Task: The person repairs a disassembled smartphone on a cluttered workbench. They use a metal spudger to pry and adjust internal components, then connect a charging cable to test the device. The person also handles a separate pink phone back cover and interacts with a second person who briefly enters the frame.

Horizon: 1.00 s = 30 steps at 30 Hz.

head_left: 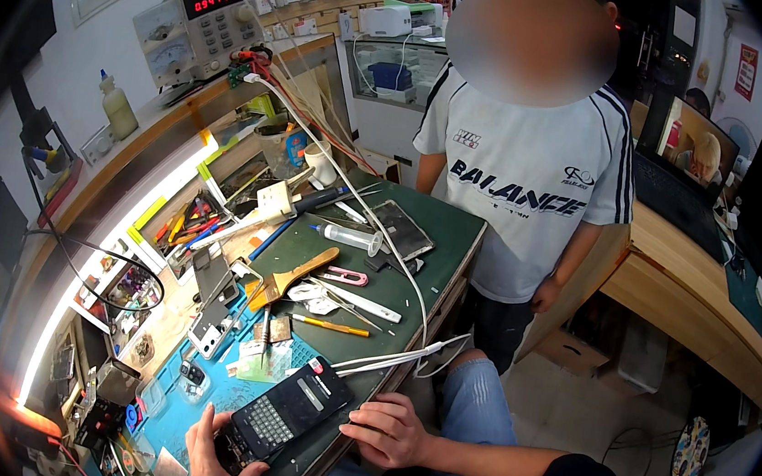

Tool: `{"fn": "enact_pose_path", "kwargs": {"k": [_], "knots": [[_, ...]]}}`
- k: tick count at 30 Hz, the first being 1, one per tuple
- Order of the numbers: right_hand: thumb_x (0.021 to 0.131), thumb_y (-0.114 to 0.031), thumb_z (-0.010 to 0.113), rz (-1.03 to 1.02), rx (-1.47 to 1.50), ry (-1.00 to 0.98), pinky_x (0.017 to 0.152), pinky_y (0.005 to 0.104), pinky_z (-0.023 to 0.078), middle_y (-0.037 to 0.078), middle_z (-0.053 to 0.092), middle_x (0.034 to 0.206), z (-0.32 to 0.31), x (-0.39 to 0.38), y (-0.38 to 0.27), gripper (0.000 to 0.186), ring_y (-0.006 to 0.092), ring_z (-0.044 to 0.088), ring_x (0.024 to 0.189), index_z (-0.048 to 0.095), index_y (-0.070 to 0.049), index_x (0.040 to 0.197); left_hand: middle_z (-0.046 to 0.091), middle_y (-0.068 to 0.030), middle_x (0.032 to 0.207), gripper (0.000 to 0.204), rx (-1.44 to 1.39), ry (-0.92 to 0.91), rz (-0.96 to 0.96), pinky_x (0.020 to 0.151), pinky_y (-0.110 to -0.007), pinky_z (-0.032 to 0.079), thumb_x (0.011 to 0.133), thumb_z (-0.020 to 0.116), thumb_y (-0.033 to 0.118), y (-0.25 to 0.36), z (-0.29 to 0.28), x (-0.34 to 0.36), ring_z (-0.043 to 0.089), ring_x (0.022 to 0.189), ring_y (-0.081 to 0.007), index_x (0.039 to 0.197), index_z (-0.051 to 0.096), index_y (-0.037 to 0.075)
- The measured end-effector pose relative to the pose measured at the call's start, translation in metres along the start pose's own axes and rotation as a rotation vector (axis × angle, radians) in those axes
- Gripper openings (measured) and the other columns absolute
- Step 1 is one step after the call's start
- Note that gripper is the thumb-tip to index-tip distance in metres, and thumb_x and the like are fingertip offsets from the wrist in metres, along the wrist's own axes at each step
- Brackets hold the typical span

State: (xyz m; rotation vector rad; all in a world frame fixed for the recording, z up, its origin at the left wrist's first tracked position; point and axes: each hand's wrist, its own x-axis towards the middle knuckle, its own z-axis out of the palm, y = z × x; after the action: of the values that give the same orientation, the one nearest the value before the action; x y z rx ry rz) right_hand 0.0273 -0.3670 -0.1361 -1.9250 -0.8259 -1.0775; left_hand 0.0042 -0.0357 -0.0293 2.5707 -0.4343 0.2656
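My left hand (pixel 211 462) grips the lower end of a dark smartphone (pixel 289 413), thumb on one side and fingers on the other. An on-screen keyboard shows on its lit display, and its lower end looks uncovered, with small parts showing. A white cable (pixel 392 357) runs to the phone's top end; whether it is plugged in there is unclear. Beside the phone, at the bench's edge, my right hand (pixel 388 433) is empty, its fingers loosely bent and slightly apart. Under and around the phone lie a blue work mat (pixel 233 394) and the dark green bench top (pixel 439 209).
A wooden-handled brush (pixel 293 277), yellow pen-like tool (pixel 329 325), pink cutter (pixel 342 276), syringe (pixel 350 238) and dark panel (pixel 403 229) lie beyond the phone. A power supply (pixel 207 28) stands back left. Another person (pixel 523 187) stands across the bench corner.
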Motion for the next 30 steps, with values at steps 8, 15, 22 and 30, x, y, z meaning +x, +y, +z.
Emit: {"fn": "enact_pose_path", "kwargs": {"k": [8, 15, 22, 30], "knots": [[0.077, -0.004, 0.076, 0.0, -0.01, -0.013, 0.106, 0.0453, 0.052, 0.005, 0.066, 0.138, -0.004, 0.003, -0.001, 0.057, 0.0246, 0.061, 0.126, 0.073, -0.011, 0.133, 0.064, -0.02, 0.137, 0.127, -0.005, 0.0, 0.024, 0.116, -0.05, 0.037, 0.07, 0.097, 0.037, -0.001, 0.001, 0.0, 0.056, 0.128, -0.0369, 0.166, 0.025, -0.005], [0.083, -0.008, 0.077, 0.06, 0.015, -0.093, 0.101, 0.0425, 0.049, 0.006, 0.066, 0.137, -0.02, 0.022, -0.009, 0.051, 0.0222, 0.062, 0.121, 0.072, -0.01, 0.134, 0.064, -0.0204, 0.137, 0.126, -0.015, 0.004, 0.018, 0.115, -0.05, 0.039, 0.07, 0.097, 0.036, 0.003, 0.0, 0.001, 0.056, 0.127, -0.0371, 0.166, 0.026, -0.006], [0.089, -0.038, 0.082, -0.047, 0.122, -0.461, 0.119, 0.0517, 0.037, 0.014, 0.052, 0.158, -0.022, 0.127, 0.003, 0.083, 0.0314, 0.053, 0.141, 0.048, -0.011, 0.161, 0.064, -0.0207, 0.138, 0.127, -0.01, 0.003, 0.015, 0.115, -0.05, 0.039, 0.068, 0.098, 0.034, 0.006, -0.002, 0.002, 0.056, 0.127, -0.0377, 0.166, 0.027, -0.005], [0.085, -0.049, 0.085, -0.083, 0.021, -0.921, 0.127, 0.0689, 0.02, 0.016, 0.049, 0.157, 0.004, 0.148, 0.019, 0.112, 0.0344, 0.044, 0.15, 0.022, -0.019, 0.173, 0.064, -0.0188, 0.138, 0.126, 0.008, 0.02, 0.04, 0.114, -0.05, 0.039, 0.067, 0.099, 0.034, 0.012, -0.002, 0.004, 0.056, 0.127, -0.0367, 0.165, 0.029, -0.004]]}}
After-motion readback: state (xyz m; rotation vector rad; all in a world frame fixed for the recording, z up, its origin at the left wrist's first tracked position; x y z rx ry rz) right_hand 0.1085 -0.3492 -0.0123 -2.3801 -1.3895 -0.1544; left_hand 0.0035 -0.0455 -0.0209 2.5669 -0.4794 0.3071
